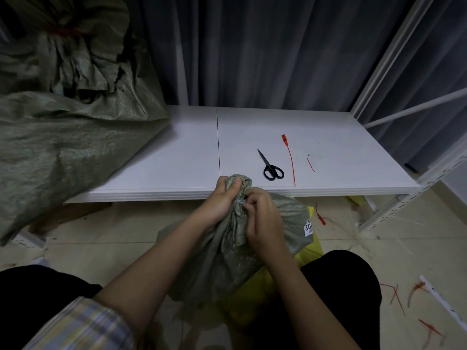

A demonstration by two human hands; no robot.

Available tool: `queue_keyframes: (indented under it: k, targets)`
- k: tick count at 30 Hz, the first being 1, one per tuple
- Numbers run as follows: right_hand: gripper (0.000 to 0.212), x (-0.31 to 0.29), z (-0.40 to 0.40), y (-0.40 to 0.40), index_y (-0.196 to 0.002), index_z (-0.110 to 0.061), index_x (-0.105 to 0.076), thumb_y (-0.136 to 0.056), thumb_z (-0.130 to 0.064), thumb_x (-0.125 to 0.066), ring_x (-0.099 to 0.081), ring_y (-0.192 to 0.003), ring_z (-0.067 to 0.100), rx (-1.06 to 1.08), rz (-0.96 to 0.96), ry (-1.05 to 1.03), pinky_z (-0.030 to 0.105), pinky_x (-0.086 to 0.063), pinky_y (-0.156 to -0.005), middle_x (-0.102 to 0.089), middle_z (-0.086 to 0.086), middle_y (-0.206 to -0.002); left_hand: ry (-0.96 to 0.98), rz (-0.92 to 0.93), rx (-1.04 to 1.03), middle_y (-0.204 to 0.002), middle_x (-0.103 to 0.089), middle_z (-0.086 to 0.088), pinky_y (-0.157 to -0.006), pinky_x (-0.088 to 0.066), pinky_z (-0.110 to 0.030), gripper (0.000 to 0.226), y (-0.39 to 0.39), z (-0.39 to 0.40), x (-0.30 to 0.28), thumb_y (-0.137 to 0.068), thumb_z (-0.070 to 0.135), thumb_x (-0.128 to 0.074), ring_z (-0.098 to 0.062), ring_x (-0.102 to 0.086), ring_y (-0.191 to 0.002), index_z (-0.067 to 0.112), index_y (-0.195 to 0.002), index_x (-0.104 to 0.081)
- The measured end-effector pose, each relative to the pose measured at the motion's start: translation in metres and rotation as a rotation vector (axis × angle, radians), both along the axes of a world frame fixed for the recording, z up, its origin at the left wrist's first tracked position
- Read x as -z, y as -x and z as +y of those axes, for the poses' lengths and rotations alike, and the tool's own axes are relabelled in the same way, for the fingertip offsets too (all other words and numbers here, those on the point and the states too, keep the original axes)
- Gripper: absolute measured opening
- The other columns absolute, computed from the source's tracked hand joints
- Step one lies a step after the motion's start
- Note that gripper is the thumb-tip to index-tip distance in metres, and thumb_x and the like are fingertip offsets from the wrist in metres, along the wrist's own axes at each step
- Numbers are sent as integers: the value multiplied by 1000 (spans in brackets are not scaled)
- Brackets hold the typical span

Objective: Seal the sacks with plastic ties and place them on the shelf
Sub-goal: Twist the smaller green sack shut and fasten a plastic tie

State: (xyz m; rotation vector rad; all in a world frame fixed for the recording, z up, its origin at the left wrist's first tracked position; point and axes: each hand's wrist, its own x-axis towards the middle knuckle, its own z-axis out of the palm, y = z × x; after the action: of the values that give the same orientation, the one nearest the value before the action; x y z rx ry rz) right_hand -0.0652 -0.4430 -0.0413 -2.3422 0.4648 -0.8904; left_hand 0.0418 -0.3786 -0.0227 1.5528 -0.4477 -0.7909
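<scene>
A grey-green woven sack [227,258] stands on the floor between my knees, its mouth bunched into a neck just below the shelf's front edge. My left hand [222,200] is shut around that neck. My right hand [262,215] pinches something pale at the neck, beside the left thumb; what it is I cannot tell. An orange plastic tie [290,157] lies on the white shelf board [341,147], right of black scissors [271,166]. Two large sacks lie on the shelf at left, the lower one [63,147] in front and a back one [63,51] bound with a red tie.
A short orange offcut [310,164] lies right of the tie. White shelf posts [394,205] rise at the right. Cut orange ties [396,296] litter the tiled floor at right, and yellow bags [310,253] sit behind the held sack.
</scene>
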Motion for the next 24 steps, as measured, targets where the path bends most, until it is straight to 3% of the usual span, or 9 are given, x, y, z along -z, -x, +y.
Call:
queue_keyframes:
  k: [5, 13, 17, 21, 24]
  targets:
    - [16, -5, -2, -4, -90, -7, -53, -91, -17, -40, -55, -75, 24, 52, -6, -34, 25, -26, -59, -61, 5, -85, 27, -11, -71, -99, -57, 0, -101, -43, -42, 30, 4, -3, 4, -95, 45, -43, -20, -57, -101, 20, -113, -43]
    - [16, -7, 5, -7, -92, -12, -49, -92, -22, -38, -56, -71, 22, 60, 5, -151, 33, -36, -58, -58, 0, -79, 30, -34, -65, -99, -56, -2, -97, -44, -40, 27, 3, -7, -1, -97, 41, -42, -19, -56, -97, 19, -112, -41]
    - [10, -6, -1, -13, -85, -12, -52, -95, -13, -49, -60, -72, 14, 91, -25, -399, 31, -48, -65, -63, 2, -77, 36, -71, -120, -97, -56, -1, -95, -44, -41, 24, -1, -5, 6, -97, 40, -40, -19, -56, -95, 21, -110, -41]
    - [20, -8, -3, -13, -75, -16, -51, -92, -6, -54, -58, -54, -2, 127, -77, -664, 15, -49, -58, -62, -2, -66, 37, -101, -176, -95, -58, 1, -94, -44, -39, 20, 3, -4, 17, -98, 39, -39, -19, -56, -95, 23, -107, -46]
    - [21, -7, -5, -11, -73, -16, -51, -91, -6, -56, -57, -50, -3, 173, -106, -736, 17, -49, -58, -63, -1, -65, 7, -129, -189, -97, -58, 1, -94, -43, -37, 22, 5, -6, 19, -97, 39, -40, -19, -56, -97, 22, -108, -47]
